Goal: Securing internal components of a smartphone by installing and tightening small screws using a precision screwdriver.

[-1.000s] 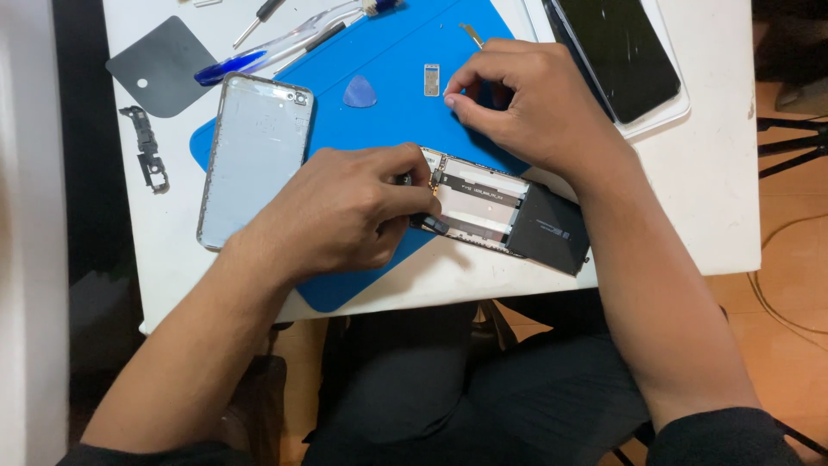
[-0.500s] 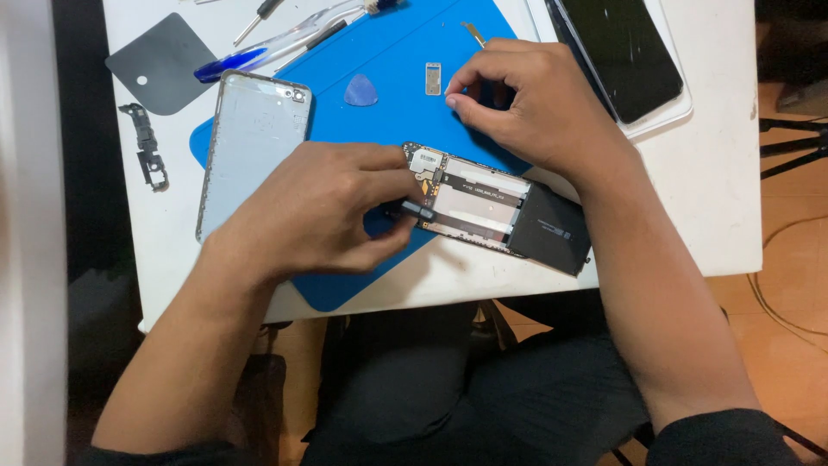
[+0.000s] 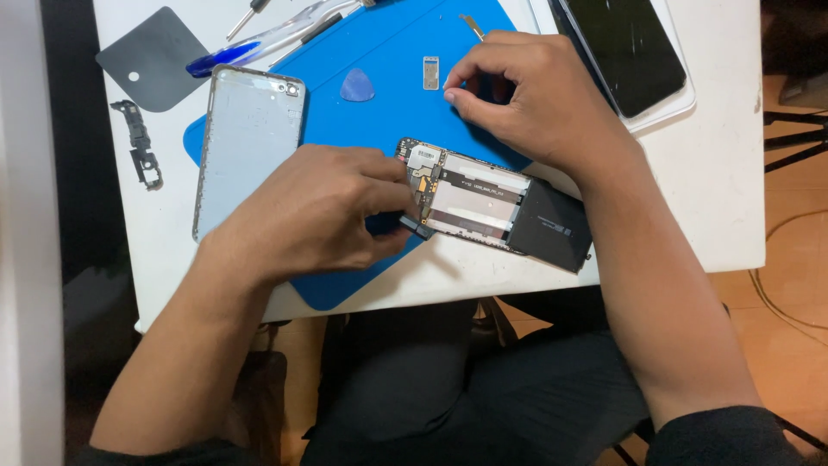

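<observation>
A person seated at a white table (image 3: 716,198) works on an opened phone (image 3: 493,205) that lies across the near edge of a blue mat (image 3: 405,95), its back removed and its boards and dark battery exposed. The left hand (image 3: 315,211) is closed around the phone's left end, fingertips pinching at the edge by the circuit board; what exactly sits between them cannot be told. The right hand (image 3: 535,99) hovers over the mat just beyond the phone, fingers curled in a loose pinch, and whether it holds anything is hidden. A small metal plate (image 3: 430,72) and a blue pick (image 3: 357,85) lie on the mat near it. The detached silver back cover (image 3: 250,142) rests beside the left hand, a dark bracket (image 3: 142,155) and a grey sheet (image 3: 153,60) further left, a blue pen (image 3: 259,41) above, and a second phone with a dark screen (image 3: 625,47) at the far right. The opened handset looks light, stiff and fragile inside; it seems best held by its frame edges, clear of the bare board and connectors.
</observation>
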